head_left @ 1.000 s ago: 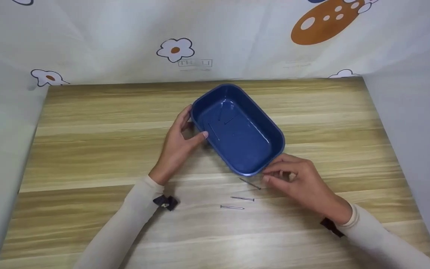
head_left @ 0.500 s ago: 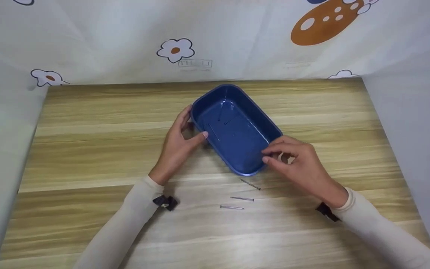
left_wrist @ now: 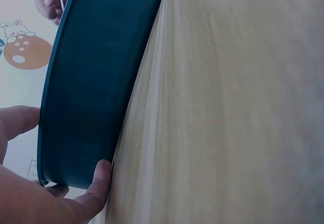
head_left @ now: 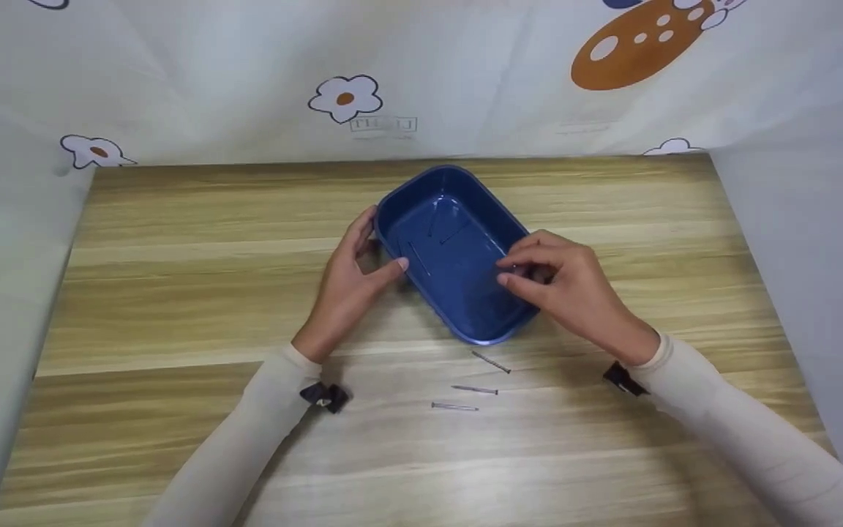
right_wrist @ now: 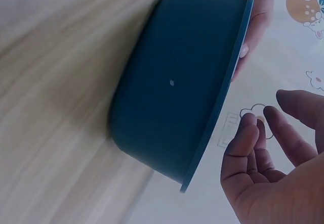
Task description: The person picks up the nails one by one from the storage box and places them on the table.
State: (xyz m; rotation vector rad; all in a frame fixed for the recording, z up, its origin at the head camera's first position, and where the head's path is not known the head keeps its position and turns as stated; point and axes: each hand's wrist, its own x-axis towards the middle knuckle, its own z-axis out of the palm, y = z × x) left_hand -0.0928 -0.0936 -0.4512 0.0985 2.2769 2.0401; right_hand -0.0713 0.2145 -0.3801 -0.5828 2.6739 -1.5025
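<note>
Three nails [head_left: 475,389] lie on the table [head_left: 209,293], roughly crosswise, left of the right hand [head_left: 571,282] and closer to the person. That hand's nearer, over the blue box [head_left: 465,296], fingertips almost together; can't tell if they're pinching anything. Left hand [head_left: 348,285] grips the box.

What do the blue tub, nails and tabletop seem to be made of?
Tub: probably glossy plastic, from its bright reflections and moulded rim. Nails: likely grey metal, given their faint sheen. Tabletop: perhaps smooth wood or laminate, given its streaked grain.
</note>
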